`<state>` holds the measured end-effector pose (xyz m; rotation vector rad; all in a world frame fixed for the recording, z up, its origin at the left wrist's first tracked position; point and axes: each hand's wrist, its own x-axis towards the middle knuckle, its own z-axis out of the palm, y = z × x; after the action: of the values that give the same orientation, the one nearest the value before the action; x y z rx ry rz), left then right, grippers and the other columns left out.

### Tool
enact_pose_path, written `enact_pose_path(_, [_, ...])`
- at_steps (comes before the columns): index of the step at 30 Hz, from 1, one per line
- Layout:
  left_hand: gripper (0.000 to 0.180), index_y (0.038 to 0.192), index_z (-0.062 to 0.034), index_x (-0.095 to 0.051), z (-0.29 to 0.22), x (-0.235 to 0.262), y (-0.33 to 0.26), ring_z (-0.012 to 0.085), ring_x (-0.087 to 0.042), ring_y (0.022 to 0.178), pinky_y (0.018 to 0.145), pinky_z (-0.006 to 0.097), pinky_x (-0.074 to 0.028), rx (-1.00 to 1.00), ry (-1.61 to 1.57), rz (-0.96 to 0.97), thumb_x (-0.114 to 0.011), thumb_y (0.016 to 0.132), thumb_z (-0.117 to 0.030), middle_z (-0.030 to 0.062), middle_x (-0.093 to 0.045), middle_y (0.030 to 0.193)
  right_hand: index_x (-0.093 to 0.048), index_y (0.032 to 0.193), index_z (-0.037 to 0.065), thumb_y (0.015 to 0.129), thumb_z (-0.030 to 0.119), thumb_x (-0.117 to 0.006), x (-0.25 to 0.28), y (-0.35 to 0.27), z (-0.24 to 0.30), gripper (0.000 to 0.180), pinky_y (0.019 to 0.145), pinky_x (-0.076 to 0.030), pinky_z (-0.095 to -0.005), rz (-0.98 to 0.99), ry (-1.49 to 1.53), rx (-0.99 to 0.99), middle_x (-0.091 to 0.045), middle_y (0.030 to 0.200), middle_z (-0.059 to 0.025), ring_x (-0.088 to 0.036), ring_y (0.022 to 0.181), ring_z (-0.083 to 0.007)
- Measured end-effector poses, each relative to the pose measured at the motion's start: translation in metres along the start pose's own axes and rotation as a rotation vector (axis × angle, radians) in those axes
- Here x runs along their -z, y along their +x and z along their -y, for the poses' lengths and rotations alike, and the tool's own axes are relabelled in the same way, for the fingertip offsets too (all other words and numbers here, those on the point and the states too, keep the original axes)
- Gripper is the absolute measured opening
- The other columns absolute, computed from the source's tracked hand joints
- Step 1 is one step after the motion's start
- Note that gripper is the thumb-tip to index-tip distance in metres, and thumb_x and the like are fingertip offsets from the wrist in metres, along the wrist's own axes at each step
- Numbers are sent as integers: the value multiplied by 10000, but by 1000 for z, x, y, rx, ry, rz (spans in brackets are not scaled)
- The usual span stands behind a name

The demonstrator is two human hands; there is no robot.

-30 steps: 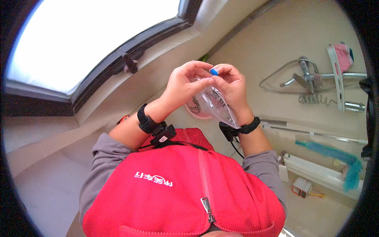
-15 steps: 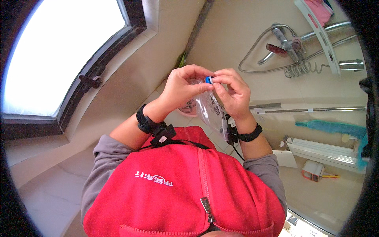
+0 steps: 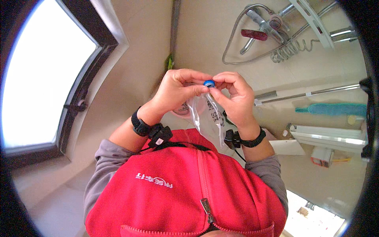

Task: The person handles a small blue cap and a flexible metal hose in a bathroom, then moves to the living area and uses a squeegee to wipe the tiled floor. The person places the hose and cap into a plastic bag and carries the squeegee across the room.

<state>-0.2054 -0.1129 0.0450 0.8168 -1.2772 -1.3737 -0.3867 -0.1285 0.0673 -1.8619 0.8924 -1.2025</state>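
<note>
Blue and small, a cap [image 3: 209,83] sits pinched between both your hands at the upper centre of the frame, topping a clear plastic bag [image 3: 206,118] that hangs down from it toward your red vest [image 3: 185,185].

Your left hand [image 3: 175,91] grips from the left, thumb and forefinger closed on the neck just under the cap, the other fingers curled behind. Your right hand [image 3: 235,98] comes in from the right, thumb and fingertips clenched on the cap's edge and the top of the bag. Neither hand is released; both are grasping.

Judging by this grip, the work on the cap is under way but not finished: the cap is seated on the bag's mouth and both hands are on it. Whether it is tight, loose or partway turned cannot be told from this view. The bag looks slack and see-through, with dark print on it; what it holds, if anything, is unclear.

The cap lies right at your fingertips, touching both thumbs, with the bag trailing below between your wrists. Each wrist wears a black band [image 3: 139,122].

Behind your hands, a tap with a coiled hose [image 3: 272,29] shows in the upper right, and a window [image 3: 43,75] fills the left of the frame.
</note>
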Motion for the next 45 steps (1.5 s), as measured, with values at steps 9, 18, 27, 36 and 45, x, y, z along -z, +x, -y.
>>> enact_pose_path(9, [230,1011,26,-635,-2,51,57,101,-629,816,740,229,-518,145,-234,221,-679,788,-11,86,-678,898,-648,914,24,758,10,-694,-22,36,0,164,718,-492,-277,-129,-104,14,-615,919,-88,-605,844,-177])
enact_pose_path(18, [169,945,4,-660,-11,71,96,108,-622,771,699,235,-511,206,-285,328,-681,777,0,71,-675,869,-619,927,0,779,-26,-661,-41,59,-5,155,719,-495,-239,-284,40,-127,-605,908,-66,-594,846,-121])
enact_pose_path(27, [139,945,33,-660,-25,67,99,58,-592,742,656,198,-487,125,-104,313,-635,822,-28,40,-665,824,-601,901,-3,786,-31,-646,-40,62,-1,127,709,-499,-242,-345,36,-201,-615,910,-56,-597,820,-103])
enact_pose_path(36, [100,870,22,-645,-12,49,97,51,-565,713,648,211,-481,-98,124,137,-606,786,-15,22,-642,771,-599,890,0,779,-24,-654,-42,61,-9,125,697,-499,-244,-347,67,-185,-614,918,-60,-599,789,-108])
enact_pose_path(45, [251,1069,21,-568,-5,56,95,74,-600,774,711,205,-481,180,-445,368,-613,823,-3,40,-654,862,-644,963,48,686,39,-752,-28,57,-3,298,680,-500,-285,-184,-308,65,-619,912,-85,-608,787,-178])
